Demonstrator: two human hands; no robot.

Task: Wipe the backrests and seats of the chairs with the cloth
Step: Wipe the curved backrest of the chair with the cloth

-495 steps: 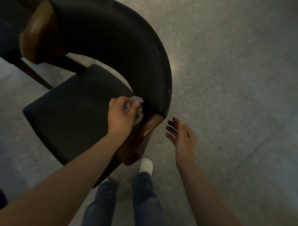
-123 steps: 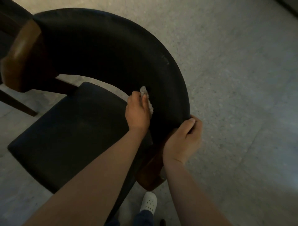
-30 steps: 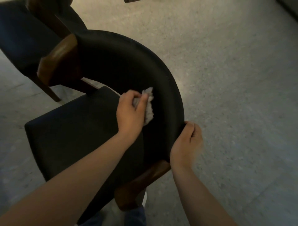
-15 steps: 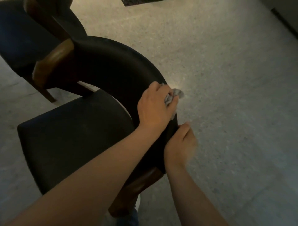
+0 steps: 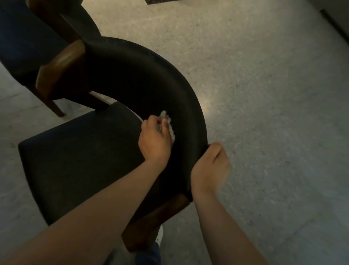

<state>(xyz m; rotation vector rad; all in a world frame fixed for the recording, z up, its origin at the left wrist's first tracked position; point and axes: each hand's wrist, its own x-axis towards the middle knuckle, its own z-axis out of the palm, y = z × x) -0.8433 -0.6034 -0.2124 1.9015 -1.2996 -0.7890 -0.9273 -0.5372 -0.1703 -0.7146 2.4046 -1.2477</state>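
Note:
A chair with a curved black backrest (image 5: 143,75) and a black seat (image 5: 79,160) stands in front of me, its wooden armrest ends showing at the upper left and bottom middle. My left hand (image 5: 154,141) grips a crumpled grey cloth (image 5: 169,125) and presses it against the inner face of the backrest, low down near the seat. My right hand (image 5: 209,166) grips the outer edge of the backrest at its right end, fingers curled round the rim.
A second dark chair (image 5: 24,37) stands close behind at the upper left, its wooden leg (image 5: 56,108) on the floor. Speckled grey floor (image 5: 264,94) spreads to the right. A dark object's edge (image 5: 162,1) shows at the top. My white shoe (image 5: 160,234) is below the chair.
My left hand has brought the cloth down from the top edge of the backrest to its inner face near the seat. My right hand keeps its hold on the backrest's end.

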